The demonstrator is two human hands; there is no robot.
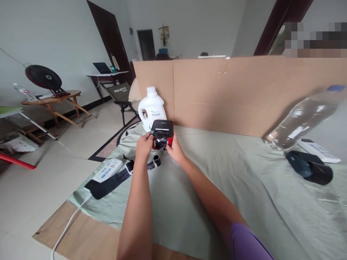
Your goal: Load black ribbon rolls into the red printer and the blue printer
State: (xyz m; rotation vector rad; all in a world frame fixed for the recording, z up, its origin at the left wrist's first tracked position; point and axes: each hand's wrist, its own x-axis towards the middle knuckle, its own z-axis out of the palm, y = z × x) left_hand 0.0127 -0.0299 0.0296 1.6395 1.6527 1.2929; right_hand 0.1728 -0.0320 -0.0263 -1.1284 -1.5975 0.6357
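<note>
Both my hands grip a small boxy red-and-black device [170, 140], which looks like a compact printer, with a black top and a shiny dark front. My left hand [144, 145] is closed on its left side, thumb near the front. My right hand [176, 147] clasps the right side, fingers along the red edge. Just behind the device stands a white plastic jug [155, 107] with a handle and screw cap, partly covered by it. Below my left hand, a black strap [108, 186] with a small white-framed piece lies beside a white box [108, 170] with blue print.
Crumpled green cloth [211, 173] covers the surface; a cardboard panel [217, 94] stands behind. To the right are a large clear bottle [303, 121], a dark device [309, 168] and a white package [320, 151]. A white cable [69, 224] runs front left. Another person is partly visible upper right.
</note>
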